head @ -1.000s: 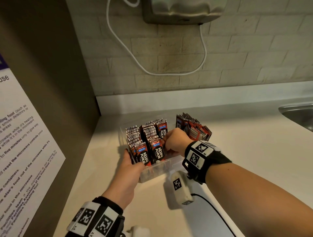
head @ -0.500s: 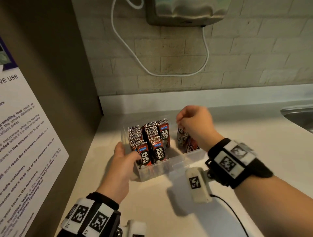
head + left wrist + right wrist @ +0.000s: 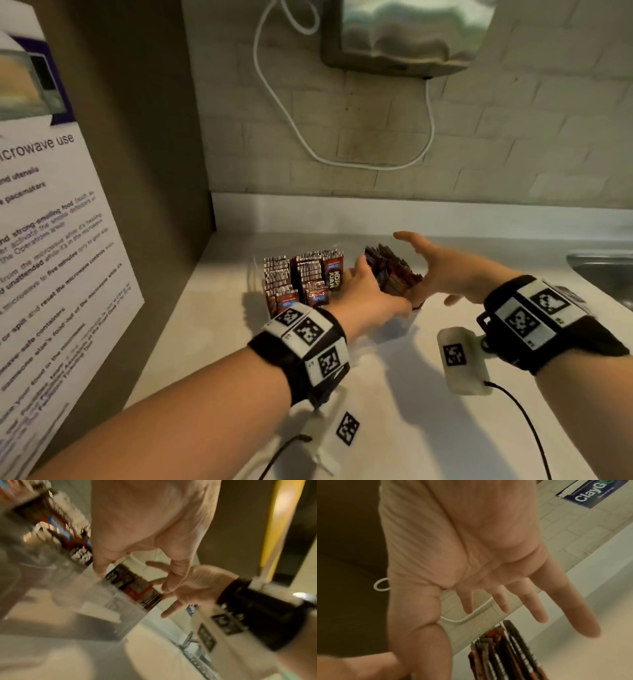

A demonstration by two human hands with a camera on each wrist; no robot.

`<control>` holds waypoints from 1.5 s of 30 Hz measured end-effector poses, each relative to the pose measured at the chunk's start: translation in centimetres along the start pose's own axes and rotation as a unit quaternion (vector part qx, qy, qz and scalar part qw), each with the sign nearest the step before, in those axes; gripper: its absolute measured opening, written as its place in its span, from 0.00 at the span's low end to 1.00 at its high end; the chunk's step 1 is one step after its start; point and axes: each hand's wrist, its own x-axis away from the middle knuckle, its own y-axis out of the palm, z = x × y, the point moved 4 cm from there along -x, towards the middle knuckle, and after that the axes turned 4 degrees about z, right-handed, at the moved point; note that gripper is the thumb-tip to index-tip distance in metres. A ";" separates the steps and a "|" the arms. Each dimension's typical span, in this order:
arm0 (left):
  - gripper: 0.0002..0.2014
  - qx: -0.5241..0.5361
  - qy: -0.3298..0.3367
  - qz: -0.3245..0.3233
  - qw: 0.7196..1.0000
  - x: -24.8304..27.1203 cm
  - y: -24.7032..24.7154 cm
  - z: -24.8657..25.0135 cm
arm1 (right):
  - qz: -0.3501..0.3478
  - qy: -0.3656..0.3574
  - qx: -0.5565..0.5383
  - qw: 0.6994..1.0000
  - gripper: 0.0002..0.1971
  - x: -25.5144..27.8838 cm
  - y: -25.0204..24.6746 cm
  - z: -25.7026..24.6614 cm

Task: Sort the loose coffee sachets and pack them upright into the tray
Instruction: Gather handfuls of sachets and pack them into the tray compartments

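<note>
Coffee sachets, red-and-black foil packets, are standing in two groups inside the clear plastic rectangular tray [image 3: 409, 320] on the pale countertop [image 3: 394, 394]. The packed upright rows [image 3: 301, 274] are occupying the tray's 9 o'clock half; a leaning, fanned bundle [image 3: 392, 272] is sitting at 3 o'clock.

Risk, as a judgement: the bundle is leaning unsupported, so uneven pressure from either side is likely to topple it over the rim or into the packed rows.

Grip: the left hand [image 3: 368, 291] is reaching over the tray's near edge, fingers relaxed beside the bundle at 9 o'clock; contact cannot be confirmed. The right hand [image 3: 445, 270] is spread wide at 3 o'clock, holding nothing.
</note>
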 end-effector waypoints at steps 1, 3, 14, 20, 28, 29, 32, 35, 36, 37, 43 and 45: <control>0.58 -0.019 -0.018 -0.014 1.000 -0.7 0.6 0.0 | -0.020 0.002 0.013 1.000 0.58 -0.2 0.1 -0.3; 0.62 -0.036 -0.053 -0.033 0.997 -1.8 1.4 -0.2 | -0.050 0.009 0.028 0.998 0.62 -0.7 0.1 -0.5; 0.70 -0.055 -0.094 -0.034 0.993 -5.1 2.0 -0.4 | -0.145 0.020 0.091 0.985 0.63 -2.9 0.5 -1.3; 0.60 -0.005 -0.099 -0.009 0.995 -5.3 2.4 -0.8 | -0.144 0.025 0.087 0.985 0.60 -3.7 0.8 -0.9; 0.49 -0.028 -0.106 -0.021 0.994 -5.7 2.5 -1.1 | -0.116 0.025 0.057 0.991 0.53 -4.2 0.7 0.0; 0.48 -0.038 -0.105 -0.018 0.994 -5.7 2.4 -1.1 | -0.112 0.022 0.054 0.992 0.52 -4.3 0.7 0.1; 0.41 -0.034 -0.114 0.006 0.993 -5.9 2.4 -1.2 | -0.107 0.014 0.043 0.993 0.50 -4.3 0.6 0.1; 0.35 0.007 -0.124 0.033 0.992 -6.0 2.3 -1.3 | -0.107 0.009 0.037 0.994 0.50 -4.3 0.7 0.1; 0.34 0.015 -0.124 0.037 0.992 -6.0 2.3 -1.3 | -0.106 0.008 0.036 0.994 0.49 -4.3 0.7 0.1; 0.33 0.021 -0.121 0.040 0.992 -6.0 2.3 -1.3 | -0.106 0.007 0.036 0.994 0.49 -4.3 0.8 0.1; 0.31 0.012 -0.108 0.048 0.993 -6.3 2.6 -1.0 | -0.094 -0.002 0.037 0.995 0.46 -4.2 1.1 0.2; 0.31 -0.005 -0.106 0.047 0.993 -6.4 2.6 -1.0 | -0.091 -0.007 0.035 0.995 0.47 -4.2 1.1 0.2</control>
